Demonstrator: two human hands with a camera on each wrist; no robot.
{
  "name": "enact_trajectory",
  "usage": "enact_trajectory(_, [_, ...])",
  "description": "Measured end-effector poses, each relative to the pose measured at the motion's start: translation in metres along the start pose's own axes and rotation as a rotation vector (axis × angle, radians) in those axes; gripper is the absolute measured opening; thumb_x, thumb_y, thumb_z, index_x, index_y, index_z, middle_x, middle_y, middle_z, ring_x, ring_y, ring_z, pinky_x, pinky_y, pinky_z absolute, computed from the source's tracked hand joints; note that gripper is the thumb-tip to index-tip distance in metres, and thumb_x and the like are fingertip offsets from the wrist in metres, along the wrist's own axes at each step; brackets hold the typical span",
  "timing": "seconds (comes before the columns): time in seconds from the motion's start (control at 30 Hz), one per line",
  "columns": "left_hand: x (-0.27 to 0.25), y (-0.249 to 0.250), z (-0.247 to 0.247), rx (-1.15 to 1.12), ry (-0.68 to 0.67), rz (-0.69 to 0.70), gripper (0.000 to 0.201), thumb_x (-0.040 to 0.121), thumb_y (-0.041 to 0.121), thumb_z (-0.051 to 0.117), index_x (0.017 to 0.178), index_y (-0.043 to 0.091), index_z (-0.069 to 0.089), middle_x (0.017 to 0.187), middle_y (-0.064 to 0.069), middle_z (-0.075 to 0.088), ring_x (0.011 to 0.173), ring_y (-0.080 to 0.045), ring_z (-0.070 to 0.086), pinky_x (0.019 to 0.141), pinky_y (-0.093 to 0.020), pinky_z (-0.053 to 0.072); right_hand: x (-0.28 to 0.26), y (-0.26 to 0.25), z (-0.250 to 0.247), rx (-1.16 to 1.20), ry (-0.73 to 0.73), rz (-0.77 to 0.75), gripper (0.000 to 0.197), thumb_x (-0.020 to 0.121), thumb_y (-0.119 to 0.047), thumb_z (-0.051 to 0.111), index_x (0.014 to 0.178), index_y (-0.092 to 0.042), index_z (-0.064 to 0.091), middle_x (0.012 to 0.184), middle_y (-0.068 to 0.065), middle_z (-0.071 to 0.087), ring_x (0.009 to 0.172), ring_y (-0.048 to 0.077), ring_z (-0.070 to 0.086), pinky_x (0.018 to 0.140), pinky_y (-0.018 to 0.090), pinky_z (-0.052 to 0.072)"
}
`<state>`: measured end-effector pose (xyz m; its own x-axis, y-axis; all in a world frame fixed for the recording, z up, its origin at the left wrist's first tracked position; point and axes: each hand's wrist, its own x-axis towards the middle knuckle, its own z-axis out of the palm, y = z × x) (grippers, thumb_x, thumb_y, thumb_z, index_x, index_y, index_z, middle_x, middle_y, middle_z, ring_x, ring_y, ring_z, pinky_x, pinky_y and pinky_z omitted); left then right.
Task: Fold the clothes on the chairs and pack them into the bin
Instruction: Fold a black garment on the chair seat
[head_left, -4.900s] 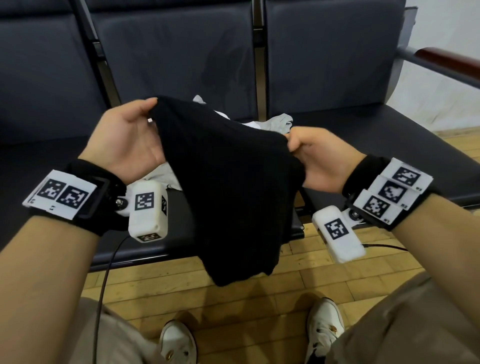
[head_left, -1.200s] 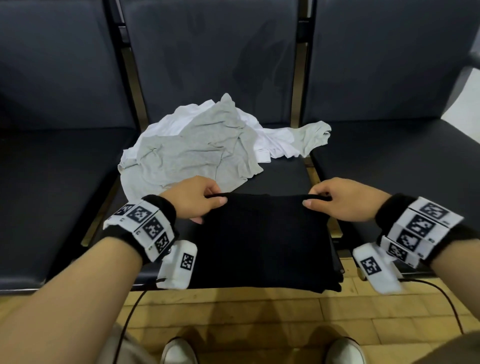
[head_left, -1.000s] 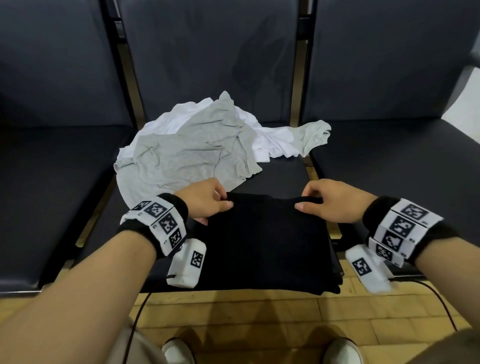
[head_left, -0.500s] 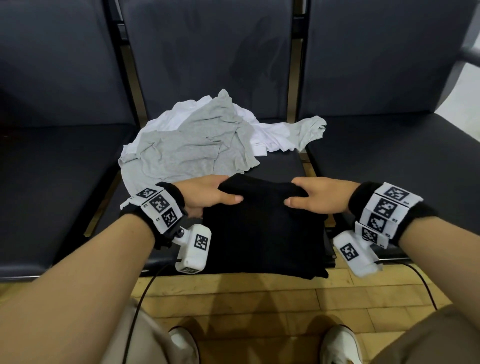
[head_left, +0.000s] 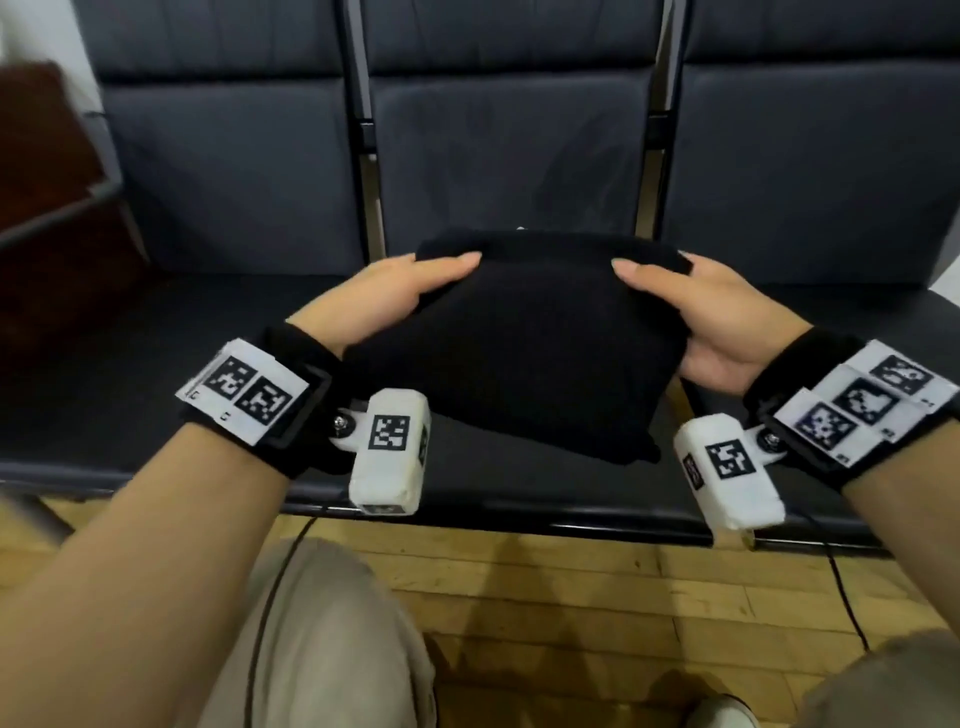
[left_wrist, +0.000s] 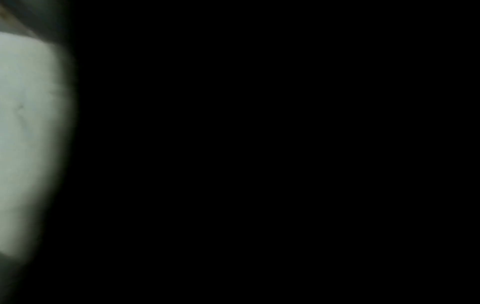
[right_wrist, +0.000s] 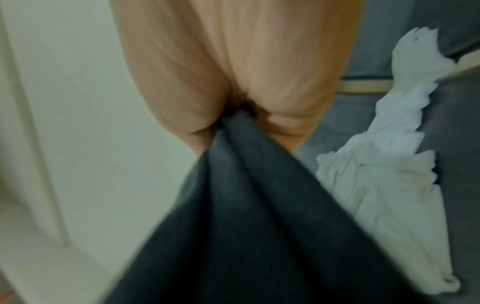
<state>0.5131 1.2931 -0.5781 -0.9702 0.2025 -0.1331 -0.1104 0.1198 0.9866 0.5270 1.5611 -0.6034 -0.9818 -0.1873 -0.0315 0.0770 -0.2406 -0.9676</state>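
Item: folded black garment (head_left: 519, 343). It is being held clear of the dark chair seat (head_left: 130, 364), where half a second earlier it was being pressed flat near the front edge; the fold is judged finished and the carry to the bin is judged to be starting.

Left hand (head_left: 379, 296): thumb laid across the top, fingers hidden beneath; the bundle's left side is being gripped.

Right hand (head_left: 722, 322): the right side is being gripped likewise, with cloth seen bunched in the palm in the right wrist view.

Remaining stock: a white garment (right_wrist: 389, 185) is being left crumpled on the seat; the grey one seen earlier is being hidden now.

Bin: not being shown in any view.

Left wrist view: almost wholly dark.
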Motion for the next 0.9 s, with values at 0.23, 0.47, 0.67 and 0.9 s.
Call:
enact_trajectory(0.23, [-0.097, 0.002, -0.086, -0.211, 0.089, -0.112, 0.039, 0.1, 0.034, 0.056, 0.123, 0.008, 0.075, 0.125, -0.013, 0.073, 0.112, -0.024, 0.072, 0.093, -0.034, 0.06, 0.016, 0.022, 0.098, -0.181, -0.244, 0.018, 0.032, 0.104, -0.018, 0.056, 0.134, -0.007, 0.063, 0.127, 0.012, 0.071, 0.118, 0.022, 0.069, 0.101, 0.035, 0.056])
enact_trajectory(0.47, [-0.188, -0.062, -0.166, -0.347, 0.393, -0.092, 0.042, 0.103, 0.029, 0.051, 0.14, 0.009, 0.058, 0.127, -0.012, 0.073, 0.113, -0.022, 0.072, 0.083, -0.029, 0.061, 0.045, 0.059, 0.208, -0.421, -0.552, 0.105, 0.023, 0.103, -0.013, 0.059, 0.125, -0.008, 0.063, 0.119, 0.015, 0.071, 0.112, 0.026, 0.07, 0.089, 0.04, 0.062])
enact_trajectory(0.67, [-0.29, -0.101, -0.217, -0.166, 0.599, -0.183, 0.05, 0.096, 0.034, 0.054, 0.142, 0.015, 0.056, 0.13, -0.003, 0.072, 0.121, -0.018, 0.068, 0.088, -0.025, 0.059, 0.04, 0.094, 0.33, -0.777, -0.863, 0.001, 0.013, 0.099, -0.017, 0.066, 0.111, -0.023, 0.066, 0.097, 0.013, 0.073, 0.08, 0.034, 0.072, 0.061, 0.036, 0.06])
enact_trajectory(0.9, [-0.424, -0.154, -0.232, -0.043, 0.711, -0.45, 0.042, 0.101, 0.047, 0.057, 0.141, 0.049, 0.048, 0.135, 0.005, 0.069, 0.126, -0.034, 0.064, 0.101, -0.081, 0.039, -0.015, 0.162, 0.445, -1.151, -1.191, -0.175, 0.017, 0.098, -0.032, 0.066, 0.113, -0.028, 0.06, 0.099, -0.001, 0.069, 0.074, 0.014, 0.073, 0.055, 0.024, 0.057])
